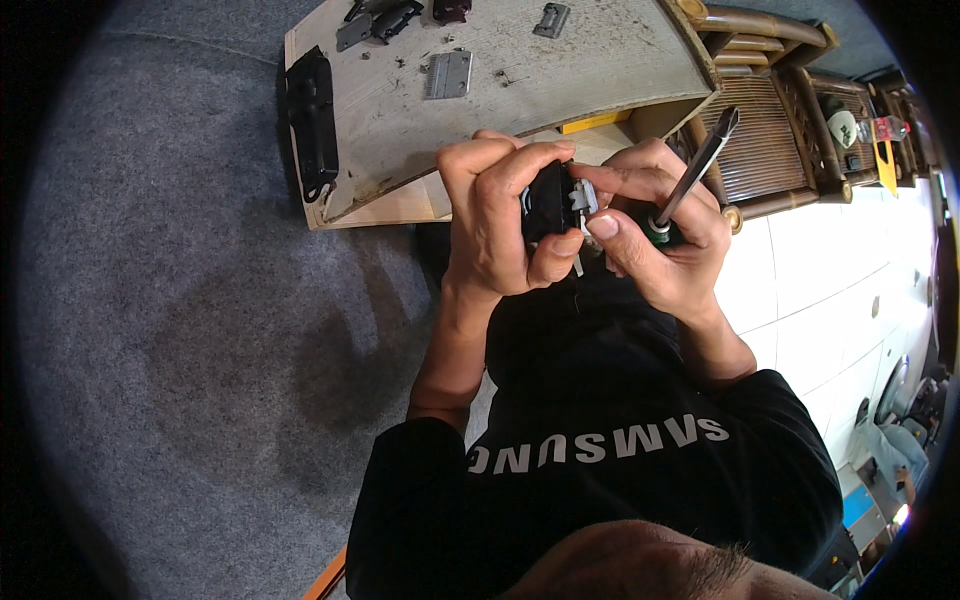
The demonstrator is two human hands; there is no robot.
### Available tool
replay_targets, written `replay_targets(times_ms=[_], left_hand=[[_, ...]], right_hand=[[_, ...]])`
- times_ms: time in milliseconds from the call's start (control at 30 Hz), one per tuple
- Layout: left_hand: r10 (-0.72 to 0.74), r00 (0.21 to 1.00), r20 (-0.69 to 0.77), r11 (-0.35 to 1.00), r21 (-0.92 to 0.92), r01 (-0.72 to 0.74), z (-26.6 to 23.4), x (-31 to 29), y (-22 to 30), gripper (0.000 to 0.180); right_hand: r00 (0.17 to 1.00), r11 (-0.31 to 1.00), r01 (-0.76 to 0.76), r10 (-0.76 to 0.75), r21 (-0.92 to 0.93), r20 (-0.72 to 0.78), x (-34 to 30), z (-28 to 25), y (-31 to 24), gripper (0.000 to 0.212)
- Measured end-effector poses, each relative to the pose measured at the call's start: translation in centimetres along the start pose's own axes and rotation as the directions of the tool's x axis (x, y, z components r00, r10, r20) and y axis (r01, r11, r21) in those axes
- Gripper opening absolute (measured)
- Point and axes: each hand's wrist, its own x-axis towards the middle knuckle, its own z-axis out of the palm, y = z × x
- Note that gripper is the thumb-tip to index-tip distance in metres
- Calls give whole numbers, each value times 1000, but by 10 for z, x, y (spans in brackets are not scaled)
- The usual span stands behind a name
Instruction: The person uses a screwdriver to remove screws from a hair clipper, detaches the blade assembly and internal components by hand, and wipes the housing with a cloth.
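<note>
My left hand [488, 205] is closed around a black hair clipper part [546, 207], held up in front of my chest. Thumb and fingers of my right hand [672, 240] pinch a small light-grey piece [582, 195] at the right side of that black part. Whether the two are joined, I cannot tell. A screwdriver [694, 172] is also tucked in my right hand, its metal shaft pointing up and to the right. Most of its green handle is hidden by my fingers.
Beyond my hands stands a wooden table [400, 150] strewn with hair clippings. On it lie a long black clipper housing [312, 125], a toothed metal blade [449, 75], a small grey plate [551, 20] and a black part [397, 20]. A bamboo chair [755, 135] adjoins its right side.
</note>
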Motion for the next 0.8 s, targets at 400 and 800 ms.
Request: replay_targets(times_ms=[400, 800], left_hand=[[13, 1000, -23, 1000, 13, -13, 0, 0, 0, 58], [17, 1000, -22, 1000, -2, -17, 1, -1, -1, 59]], right_hand=[[998, 997, -59, 58, -39, -14, -2, -3, -6, 28], [996, 996, -92, 92, -2, 2, -2, -4, -7, 29]])
